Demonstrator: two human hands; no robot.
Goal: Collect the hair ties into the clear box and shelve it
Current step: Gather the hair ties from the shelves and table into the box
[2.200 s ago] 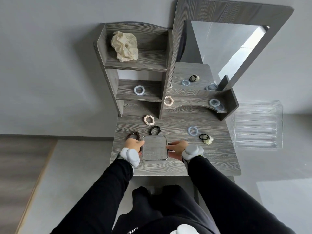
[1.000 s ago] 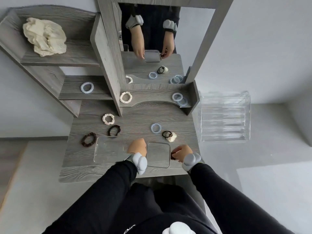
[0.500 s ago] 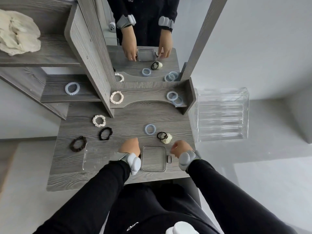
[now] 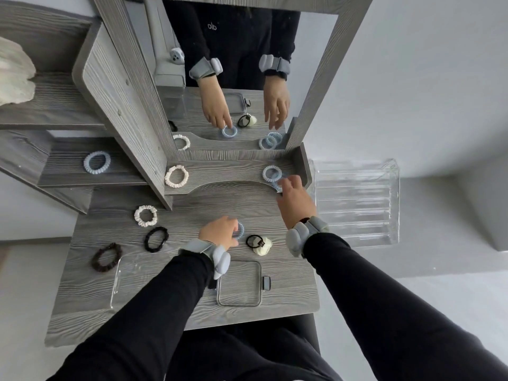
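The clear box [image 4: 238, 303] stands open near the table's front edge, its clear lid [image 4: 116, 281] lying to the left, partly under my left arm. My left hand [image 4: 218, 234] pinches a blue spiral hair tie [image 4: 241, 231] lying on the table. My right hand [image 4: 295, 200] reaches over the low shelf with fingers apart, touching two blue hair ties [image 4: 270, 173]. Loose on the table are a white scrunchie [image 4: 145, 215], a black tie [image 4: 156, 239], a brown tie [image 4: 106, 257] and a black tie with a cream bow [image 4: 259, 244].
A cream tie [image 4: 176, 176] lies on the low shelf, a blue one [image 4: 96, 162] on the left shelf and a big cream scrunchie [image 4: 13, 75] on the top shelf. A mirror [image 4: 233, 64] stands behind. A clear organizer [image 4: 357, 202] stands right of the table.
Both hands have left the box. The left moved forward onto the blue tie on the table and the right reached up to the low shelf. The view has come closer.
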